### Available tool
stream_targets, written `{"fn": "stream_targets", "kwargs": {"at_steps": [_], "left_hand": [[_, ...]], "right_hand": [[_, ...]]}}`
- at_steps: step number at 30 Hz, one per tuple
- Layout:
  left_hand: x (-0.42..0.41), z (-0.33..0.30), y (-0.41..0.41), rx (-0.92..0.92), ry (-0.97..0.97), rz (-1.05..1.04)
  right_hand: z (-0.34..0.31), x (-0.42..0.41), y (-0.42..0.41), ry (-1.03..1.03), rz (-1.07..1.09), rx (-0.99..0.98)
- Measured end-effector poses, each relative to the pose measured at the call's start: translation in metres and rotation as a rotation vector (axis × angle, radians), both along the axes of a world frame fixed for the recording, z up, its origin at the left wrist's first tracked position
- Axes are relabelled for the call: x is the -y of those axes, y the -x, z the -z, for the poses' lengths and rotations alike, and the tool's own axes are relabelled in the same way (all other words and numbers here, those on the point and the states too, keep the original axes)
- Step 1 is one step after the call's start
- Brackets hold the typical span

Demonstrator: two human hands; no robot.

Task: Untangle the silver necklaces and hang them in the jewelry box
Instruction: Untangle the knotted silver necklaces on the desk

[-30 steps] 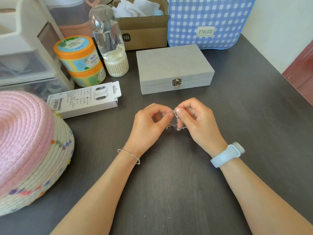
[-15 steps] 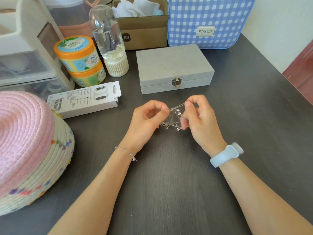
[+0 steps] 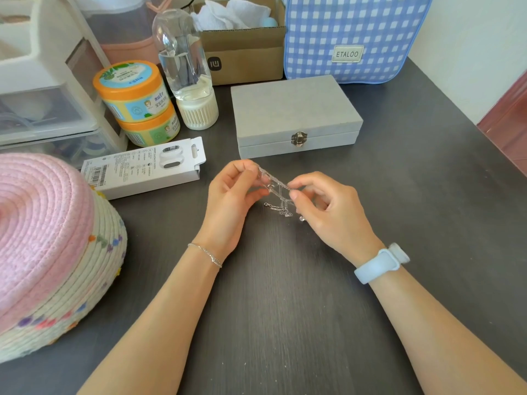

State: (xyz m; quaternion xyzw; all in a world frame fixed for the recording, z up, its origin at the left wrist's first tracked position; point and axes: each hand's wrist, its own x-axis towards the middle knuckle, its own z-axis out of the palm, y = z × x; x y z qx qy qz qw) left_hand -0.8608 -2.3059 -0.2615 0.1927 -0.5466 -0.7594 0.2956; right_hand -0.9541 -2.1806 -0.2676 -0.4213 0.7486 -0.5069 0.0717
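Untangling underway: left hand [image 3: 233,195] and right hand [image 3: 328,206] each pinch the knotted silver necklaces [image 3: 278,195], stretched between them; next, tease strands apart; jewelry box [image 3: 293,109] unopened.

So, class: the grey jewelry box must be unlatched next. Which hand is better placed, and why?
Probably the left hand: it sits nearer the jewelry box, just short of its front edge, though the clasp lies between both hands. Both hands, including the right hand, pinch the tangled necklaces, so one must release first.
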Motion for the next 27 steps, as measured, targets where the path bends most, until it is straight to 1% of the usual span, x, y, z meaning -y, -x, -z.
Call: {"fn": "stream_targets", "kwargs": {"at_steps": [4,8,10,12,14,15,17,18,20,22,23,24,25,27], "left_hand": [[0.003,0.001,0.001,-0.065,-0.080,-0.034],[0.010,-0.003,-0.002,-0.145,-0.187,-0.092],[0.013,-0.005,-0.004,-0.184,-0.238,-0.079],[0.012,-0.006,-0.004,-0.217,-0.289,-0.018],[0.011,-0.007,-0.004,-0.196,-0.306,0.039],[0.011,-0.008,-0.005,-0.174,-0.301,0.060],[0.011,-0.010,-0.008,-0.138,-0.303,0.081],[0.013,-0.011,-0.009,-0.129,-0.318,0.080],[0.014,-0.013,-0.011,-0.123,-0.365,0.062],[0.014,-0.013,-0.011,-0.127,-0.410,0.055],[0.013,-0.014,-0.011,-0.130,-0.426,0.058],[0.013,-0.013,-0.011,-0.136,-0.442,0.064],[0.012,-0.013,-0.012,-0.149,-0.465,0.067],[0.014,-0.012,-0.013,-0.177,-0.519,0.051]], "right_hand": [[-0.001,-0.002,0.005,0.108,0.073,0.030],[-0.004,-0.005,0.012,0.158,0.158,-0.021],[-0.004,-0.007,0.015,0.089,0.164,-0.087],[-0.002,-0.008,0.016,-0.042,0.123,-0.113],[0.000,-0.007,0.015,-0.130,0.094,-0.120],[-0.001,-0.006,0.014,-0.126,0.100,-0.116],[-0.003,-0.006,0.016,-0.044,0.145,-0.040],[-0.004,-0.006,0.018,0.023,0.176,0.044],[-0.008,-0.006,0.022,0.190,0.193,0.289],[-0.011,-0.005,0.023,0.350,0.144,0.549],[-0.012,-0.004,0.021,0.409,0.116,0.647],[-0.013,-0.003,0.019,0.439,0.108,0.697],[-0.015,-0.003,0.017,0.440,0.117,0.693],[-0.014,-0.005,0.020,0.388,0.151,0.590]]}}
